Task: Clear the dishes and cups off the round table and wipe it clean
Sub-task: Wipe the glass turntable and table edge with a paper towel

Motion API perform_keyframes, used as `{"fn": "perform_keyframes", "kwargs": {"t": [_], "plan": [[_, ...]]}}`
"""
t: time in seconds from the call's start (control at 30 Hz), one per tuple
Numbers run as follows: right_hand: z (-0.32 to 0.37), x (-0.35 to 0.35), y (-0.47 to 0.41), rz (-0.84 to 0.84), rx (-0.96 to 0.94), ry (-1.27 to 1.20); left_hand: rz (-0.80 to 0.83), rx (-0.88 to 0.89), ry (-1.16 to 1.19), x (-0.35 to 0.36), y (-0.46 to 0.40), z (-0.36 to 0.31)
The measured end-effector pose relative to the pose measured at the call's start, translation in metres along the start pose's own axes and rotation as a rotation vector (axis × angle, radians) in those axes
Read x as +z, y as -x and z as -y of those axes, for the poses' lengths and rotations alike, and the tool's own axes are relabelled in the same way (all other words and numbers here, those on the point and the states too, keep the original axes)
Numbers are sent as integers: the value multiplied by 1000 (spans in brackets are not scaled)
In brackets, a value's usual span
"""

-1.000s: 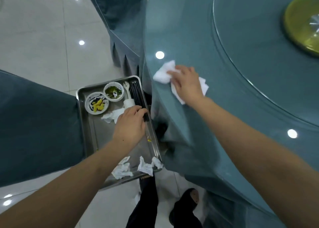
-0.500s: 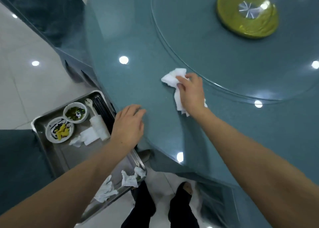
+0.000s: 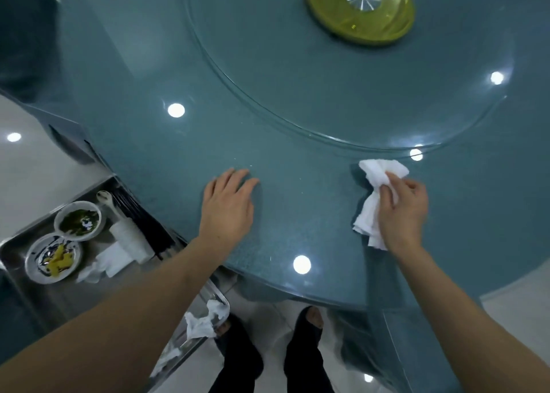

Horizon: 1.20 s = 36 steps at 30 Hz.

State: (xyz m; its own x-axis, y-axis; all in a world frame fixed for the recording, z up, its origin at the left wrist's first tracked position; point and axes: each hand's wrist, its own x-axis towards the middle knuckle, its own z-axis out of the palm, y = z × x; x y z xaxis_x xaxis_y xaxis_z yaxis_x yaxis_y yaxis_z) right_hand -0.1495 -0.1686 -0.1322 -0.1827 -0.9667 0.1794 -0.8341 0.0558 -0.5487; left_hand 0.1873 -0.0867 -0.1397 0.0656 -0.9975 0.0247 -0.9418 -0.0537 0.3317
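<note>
The round table (image 3: 154, 154) has a glossy teal top with a glass turntable (image 3: 297, 74) in its middle. My right hand (image 3: 401, 211) presses a crumpled white cloth (image 3: 372, 196) onto the tabletop just outside the turntable's near edge. My left hand (image 3: 227, 206) lies flat on the table near its front rim, fingers apart, holding nothing. A steel tray (image 3: 98, 291) sits low at the left, beside the table. It carries two small dishes (image 3: 53, 257) with food scraps, a white spoon (image 3: 105, 199), dark chopsticks (image 3: 143, 217), a white cup (image 3: 131, 239) on its side and used napkins (image 3: 202, 321).
A yellow-green disc (image 3: 360, 9) marks the turntable's hub at the far side. A teal-covered chair (image 3: 26, 50) stands at the upper left, and another chair (image 3: 395, 345) is tucked in at the lower right. My feet (image 3: 309, 321) stand on white tiles below the table edge.
My left hand left the tray and came to rest flat on the tabletop. My right hand slid the cloth along the table to the right. My view swung over the table.
</note>
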Motion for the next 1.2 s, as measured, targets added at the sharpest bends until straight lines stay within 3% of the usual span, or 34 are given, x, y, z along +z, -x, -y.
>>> {"fn": "perform_keyframes", "kwargs": {"t": [0.1,0.27,0.33,0.43,0.5,0.57,0.7,0.77,0.87,0.93,1.0,1.1,1.13,1.2], "plan": [[2,12,-17,-98,175,20,-67,36,-21,9,4,2],[84,77,-20,-120,178,-49,-181,-21,114,17,1,4],[123,95,-3,-48,20,-84,-221,-58,174,16,2,9],[145,98,40,248,-481,-117,-213,-10,111,7,8,34],[136,82,58,422,-649,-189,-205,-47,42,-3,11,57],[119,65,65,456,-659,-213,-194,-123,4,-12,13,75],[116,74,24,187,-419,-161,-217,-108,4,-11,12,85],[139,102,-8,163,-385,-132,-241,-91,23,-9,12,89],[174,134,-23,156,-431,-72,-279,-98,70,-6,12,92],[179,131,-4,210,-580,-62,-304,-119,93,-4,12,92],[166,112,24,382,-809,-123,-315,-145,100,-2,15,91],[148,77,50,649,-966,-195,-288,-159,104,-4,16,92],[149,75,43,670,-976,-201,-271,-166,99,-5,16,92],[164,87,14,531,-923,-175,-243,-169,83,-7,14,90]]}}
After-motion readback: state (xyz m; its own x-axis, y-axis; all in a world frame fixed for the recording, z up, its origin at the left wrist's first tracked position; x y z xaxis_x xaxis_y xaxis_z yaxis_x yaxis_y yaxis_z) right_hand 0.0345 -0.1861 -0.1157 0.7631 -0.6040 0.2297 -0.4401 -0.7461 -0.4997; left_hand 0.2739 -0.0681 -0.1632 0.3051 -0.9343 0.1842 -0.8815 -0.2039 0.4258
